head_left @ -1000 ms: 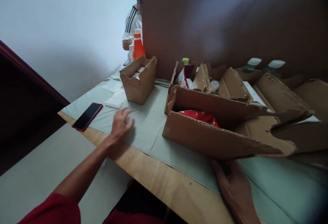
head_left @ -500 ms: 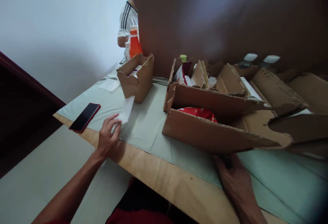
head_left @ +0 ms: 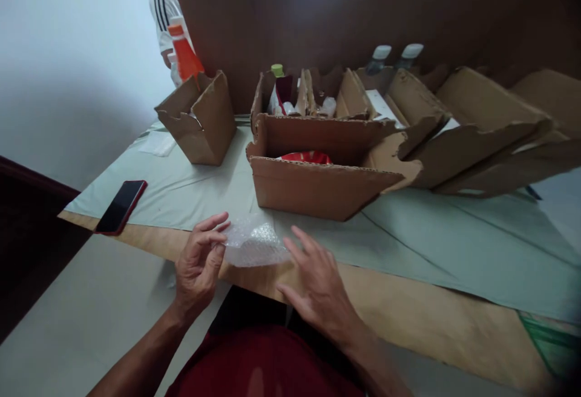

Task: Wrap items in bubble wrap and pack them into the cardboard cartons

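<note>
1. Bubble wrap piece [head_left: 253, 243] lying at the near table edge [head_left: 408, 318], pinched at its left end by left hand [head_left: 198, 262].
2. Probably featherlight, floppy, a bit slick (best gripped by opposite edges).
3. Right hand [head_left: 318, 285] open, fingers spread beside the right end, contact unclear.
4. Pale cloth [head_left: 454, 239] over wood; cardboard boxes [head_left: 318, 185] close behind, phone [head_left: 121, 206] left.

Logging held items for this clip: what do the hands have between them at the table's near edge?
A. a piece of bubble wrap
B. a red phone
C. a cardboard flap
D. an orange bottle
A: the left hand pinches the clear bubble wrap and the right hand touches its other side; the phone lies apart.
</note>
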The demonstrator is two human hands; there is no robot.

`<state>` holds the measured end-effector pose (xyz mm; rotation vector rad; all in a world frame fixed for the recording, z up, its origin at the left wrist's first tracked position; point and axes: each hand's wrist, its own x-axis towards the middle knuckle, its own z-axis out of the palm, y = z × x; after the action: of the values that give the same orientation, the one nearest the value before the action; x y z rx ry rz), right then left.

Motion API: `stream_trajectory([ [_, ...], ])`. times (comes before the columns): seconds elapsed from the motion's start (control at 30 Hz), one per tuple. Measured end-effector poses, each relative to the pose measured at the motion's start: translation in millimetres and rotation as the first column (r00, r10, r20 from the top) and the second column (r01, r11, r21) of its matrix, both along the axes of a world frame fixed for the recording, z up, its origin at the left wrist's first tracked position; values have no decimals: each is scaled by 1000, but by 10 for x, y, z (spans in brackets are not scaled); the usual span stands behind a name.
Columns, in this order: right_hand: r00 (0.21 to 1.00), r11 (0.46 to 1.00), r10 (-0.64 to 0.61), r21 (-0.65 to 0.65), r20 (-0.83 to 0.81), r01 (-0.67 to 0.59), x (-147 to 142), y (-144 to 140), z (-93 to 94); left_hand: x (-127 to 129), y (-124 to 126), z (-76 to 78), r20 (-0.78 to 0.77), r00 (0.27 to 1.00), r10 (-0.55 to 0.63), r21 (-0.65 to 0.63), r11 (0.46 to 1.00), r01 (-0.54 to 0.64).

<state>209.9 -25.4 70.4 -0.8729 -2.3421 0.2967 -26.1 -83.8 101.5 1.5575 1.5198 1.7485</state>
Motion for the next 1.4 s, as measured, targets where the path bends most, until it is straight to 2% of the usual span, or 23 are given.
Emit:
stream_trajectory([
  [0.1, 999, 1000, 19, -15, 45, -18, -204, 42, -150, 107, -37, -20, 94, 995, -14, 4, 1000, 14],
  [0.2, 999, 999, -35, -8, -38, 35, -228, 59, -219, 43, -87, -52, 95, 990, 108, -64, 993, -103],
  [0.33, 982, 995, -85, 30, -167, 91, -28, 7, -23, -87, -92, -71, 14, 949, 314, -213, 929, -304],
  [0.43, 969, 986, -110, 102, -219, 135, 173, -53, 193, 0, -32, -68, 62, 937, 343, -228, 919, -322],
  [0.53, 956, 955, -206, 172, -211, 244, 366, -62, 248, 193, 38, -119, 11, 961, 275, -218, 939, -267],
  [0.63, 944, 923, -324, 197, -69, 331, 599, -38, 78, 296, 58, -269, -80, 980, 181, -302, 933, -196],
  [0.7, 928, 920, -367, 172, 64, 352, 796, -48, -85, 265, 33, -376, -132, 982, 133, -348, 922, -172],
  [0.8, 907, 914, -403, 109, 119, 392, 1084, -108, -217, 141, -12, -424, -287, 951, 112, -289, 937, -198],
  [0.87, 904, 906, -423, 57, 64, 420, 1186, -129, -173, 92, 2, -364, -403, 911, 91, -213, 958, -190],
  [0.93, 909, 910, -415, 3, 15, 415, 1147, -105, -52, 114, 76, -275, -467, 883, 54, -145, 980, -137],
  [1.03, 951, 951, -308, -35, 8, 308, 796, 0, 130, 239, 263, -203, -510, 859, -38, -91, 996, -10],
  [1.13, 988, 989, -129, -60, 82, 134, 292, 122, 163, 334, 438, -281, -586, 794, -159, -147, 985, 89],
  [1.23, 983, 993, -7, -112, 184, 28, 25, 199, 43, 306, 527, -447, -672, 706, -225, -251, 965, 69],
  [1.33, 974, 992, -35, -111, 222, 61, 244, 216, -123, 227, 545, -567, -690, 681, -247, -280, 958, 64],
  [1.4, 960, 979, -172, -69, 220, 191, 601, 220, -194, 199, 545, -591, -676, 692, -254, -272, 959, 86],
])
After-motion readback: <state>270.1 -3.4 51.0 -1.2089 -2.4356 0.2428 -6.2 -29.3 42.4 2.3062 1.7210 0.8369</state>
